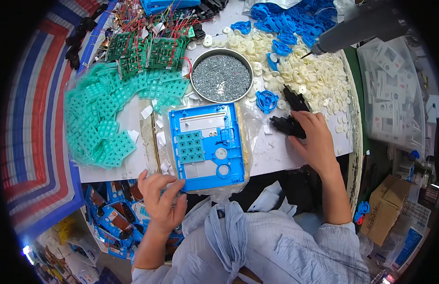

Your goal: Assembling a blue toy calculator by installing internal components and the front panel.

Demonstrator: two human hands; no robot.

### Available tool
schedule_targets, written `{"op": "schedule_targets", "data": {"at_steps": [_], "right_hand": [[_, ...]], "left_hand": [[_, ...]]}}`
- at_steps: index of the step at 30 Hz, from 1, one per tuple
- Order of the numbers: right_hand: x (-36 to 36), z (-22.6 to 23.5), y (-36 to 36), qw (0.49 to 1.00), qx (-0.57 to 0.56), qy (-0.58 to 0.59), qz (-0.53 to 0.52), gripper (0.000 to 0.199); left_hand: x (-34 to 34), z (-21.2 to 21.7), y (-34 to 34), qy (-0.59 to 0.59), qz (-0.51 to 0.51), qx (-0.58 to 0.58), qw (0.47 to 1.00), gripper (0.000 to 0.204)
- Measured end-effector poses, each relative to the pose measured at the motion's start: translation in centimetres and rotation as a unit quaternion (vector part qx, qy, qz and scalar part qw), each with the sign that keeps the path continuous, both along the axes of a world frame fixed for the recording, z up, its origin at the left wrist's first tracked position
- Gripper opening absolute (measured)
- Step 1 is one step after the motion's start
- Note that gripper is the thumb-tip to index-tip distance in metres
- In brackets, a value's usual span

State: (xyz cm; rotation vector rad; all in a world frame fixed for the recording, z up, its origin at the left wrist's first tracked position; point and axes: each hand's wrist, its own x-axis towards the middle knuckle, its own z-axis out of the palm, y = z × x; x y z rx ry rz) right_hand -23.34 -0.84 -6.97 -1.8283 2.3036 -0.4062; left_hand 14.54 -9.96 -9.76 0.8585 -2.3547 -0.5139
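A blue plastic casing lies open side up on a padded plastic bag in front of me. A teal rubber keypad sits in its left half, and a pale strip runs across its top. My left hand is open, its fingers spread, with a fingertip at the casing's lower left corner. To the right, my right hand curls its thumb and fingers around a black plastic part. Another black plastic part lies just beyond it. A blue plastic ring rests nearby.
Beyond the casing stands a round tin of small screws. Teal keypads and green circuit boards are piled left. Cream discs heap up right, beneath a grey power screwdriver. Finished-looking blue units lie below the table edge.
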Motion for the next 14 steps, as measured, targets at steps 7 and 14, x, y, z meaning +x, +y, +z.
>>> {"op": "schedule_targets", "data": {"at_steps": [7, 14], "right_hand": [[-1.5, 1.0, 5.6, 0.989, -0.143, -0.029, -0.034, 0.049], [-10.0, 1.0, 18.9, 0.956, -0.077, 0.08, -0.272, 0.045]], "left_hand": [[-1.2, 1.1, 2.1, 0.011, -0.006, 0.012, 1.0, 0.026], [-2.3, -0.1, 3.2, 0.05, -0.053, 0.026, 0.997, 0.029]]}}
